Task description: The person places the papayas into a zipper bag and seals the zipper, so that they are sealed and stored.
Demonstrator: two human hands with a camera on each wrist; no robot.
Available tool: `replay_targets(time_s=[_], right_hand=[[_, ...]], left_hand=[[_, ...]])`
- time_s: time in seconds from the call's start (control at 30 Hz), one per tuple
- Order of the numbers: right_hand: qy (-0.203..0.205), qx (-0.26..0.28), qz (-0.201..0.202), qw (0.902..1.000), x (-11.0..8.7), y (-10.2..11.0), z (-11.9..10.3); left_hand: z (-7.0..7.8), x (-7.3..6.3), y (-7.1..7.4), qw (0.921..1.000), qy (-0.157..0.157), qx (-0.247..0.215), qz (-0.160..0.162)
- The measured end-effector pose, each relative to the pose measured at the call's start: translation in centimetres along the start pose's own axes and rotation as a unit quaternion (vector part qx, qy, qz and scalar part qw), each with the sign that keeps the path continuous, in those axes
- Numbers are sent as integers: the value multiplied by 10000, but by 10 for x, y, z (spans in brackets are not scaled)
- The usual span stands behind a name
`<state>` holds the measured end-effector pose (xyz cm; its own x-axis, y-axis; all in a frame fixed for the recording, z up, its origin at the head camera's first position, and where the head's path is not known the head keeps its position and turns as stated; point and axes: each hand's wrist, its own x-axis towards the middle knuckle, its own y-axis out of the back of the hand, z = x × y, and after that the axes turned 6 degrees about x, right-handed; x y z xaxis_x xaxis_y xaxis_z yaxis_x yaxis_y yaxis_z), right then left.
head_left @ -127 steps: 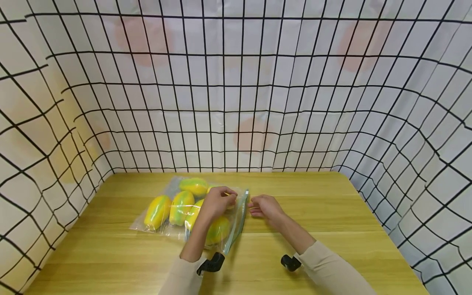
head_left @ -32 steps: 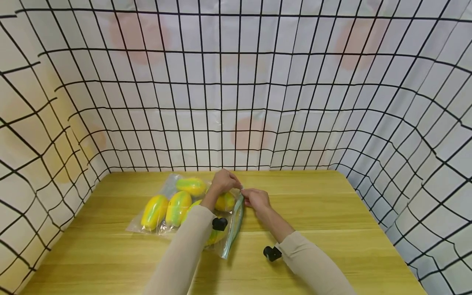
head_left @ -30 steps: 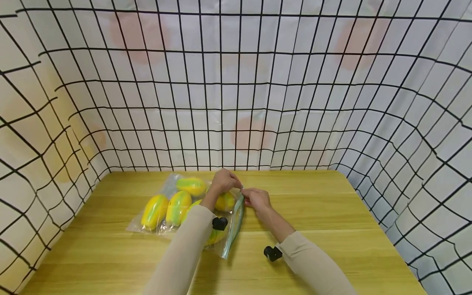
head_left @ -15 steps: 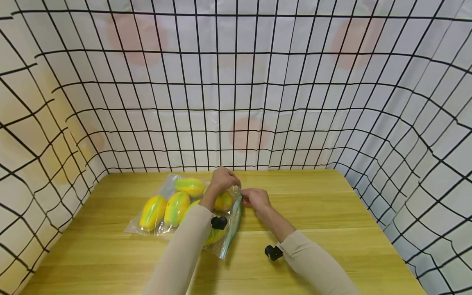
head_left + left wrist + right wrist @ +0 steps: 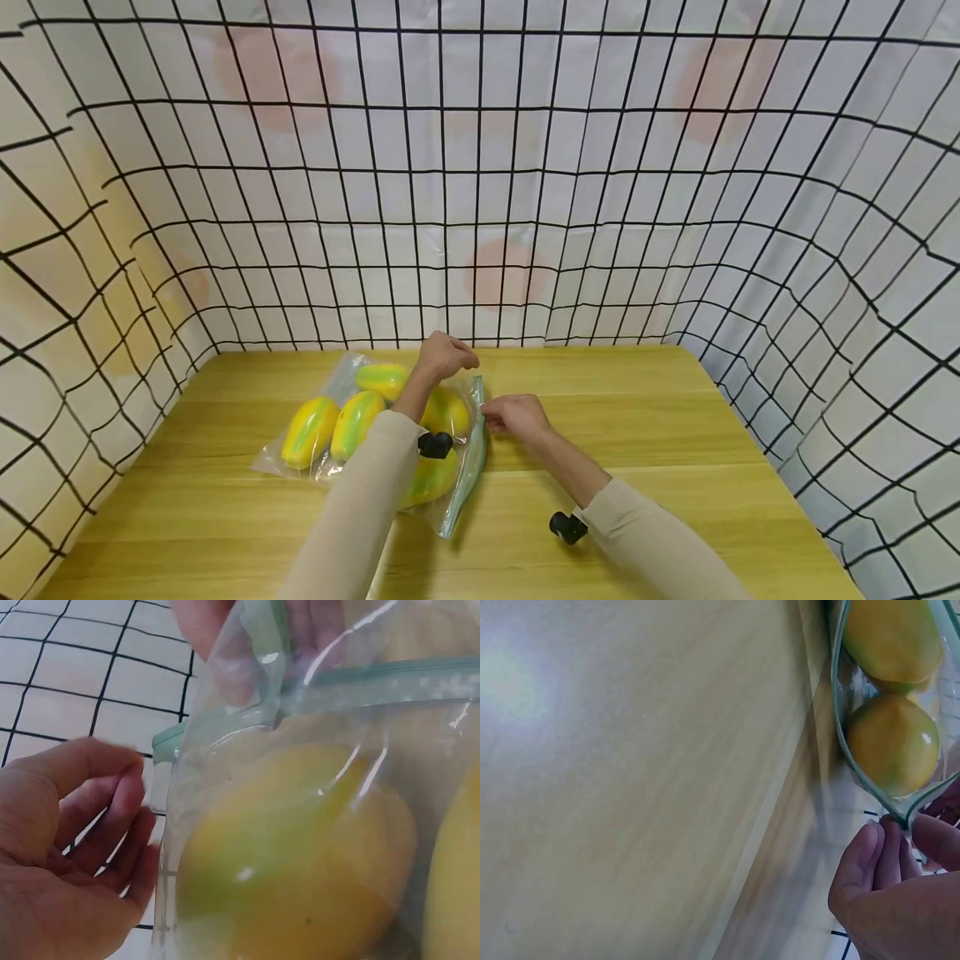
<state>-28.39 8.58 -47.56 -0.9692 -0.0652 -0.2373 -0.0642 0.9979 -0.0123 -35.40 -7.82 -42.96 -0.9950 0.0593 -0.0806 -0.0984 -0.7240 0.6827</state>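
Observation:
A clear zip bag (image 5: 343,377) lies on the table with several yellow fruits (image 5: 310,432) inside, streaked with green and shaped like papayas or mangoes. Its green zip strip (image 5: 470,475) runs along the right side. My right hand (image 5: 519,415) pinches that strip near its far end; in the right wrist view, thumb and fingers close on the rim, and the mouth gapes beyond them. My left hand (image 5: 446,354) hovers over the bag's far right corner. In the left wrist view its loosely curled fingers (image 5: 124,787) stand beside the bag, holding nothing. My left forearm covers part of the fruits.
The wooden table (image 5: 637,458) extends to the right of the bag and in front of it. A white wall covering with a black grid (image 5: 495,200) encloses the back and both sides. A small black camera (image 5: 567,527) sits at each wrist.
My left hand has let go of the bag's far corner and drawn up and left. My right hand has slid slightly nearer along the strip, still pinching it.

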Motion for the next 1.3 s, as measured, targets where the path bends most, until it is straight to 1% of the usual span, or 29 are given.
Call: replay_targets(time_s=[0.13,0.23,0.4,0.63,0.77,0.93,1.07,1.2,1.3], right_hand=[[67,63,39,10000,0,2,2],[45,105,62,9999,0,3,2],[50,90,19,9999,0,4,3],[28,149,79,9999,1,4,3],[40,167,93,9998,1,4,3],[-10,120,76,9999,2,4,2],[-54,115,42,9999,1,5,1],[-80,70,-63,9999,-2,5,0],[-14,-83,-238,9997,-6,6,1]], left_hand=[[-3,-1,-2,9983,-201,33,-548],[-4,-2,-5,9963,-298,127,-801],[-8,-4,-6,9957,-259,204,-866],[-10,-4,-3,9946,-243,122,-998],[-11,-4,-3,9953,-251,1,-939],[-13,-4,-6,9972,-275,-181,-664],[-15,-1,-7,9983,-221,-256,-483],[-15,0,-5,9986,-175,-400,-305],[-15,0,-3,9984,-164,-499,-194]])
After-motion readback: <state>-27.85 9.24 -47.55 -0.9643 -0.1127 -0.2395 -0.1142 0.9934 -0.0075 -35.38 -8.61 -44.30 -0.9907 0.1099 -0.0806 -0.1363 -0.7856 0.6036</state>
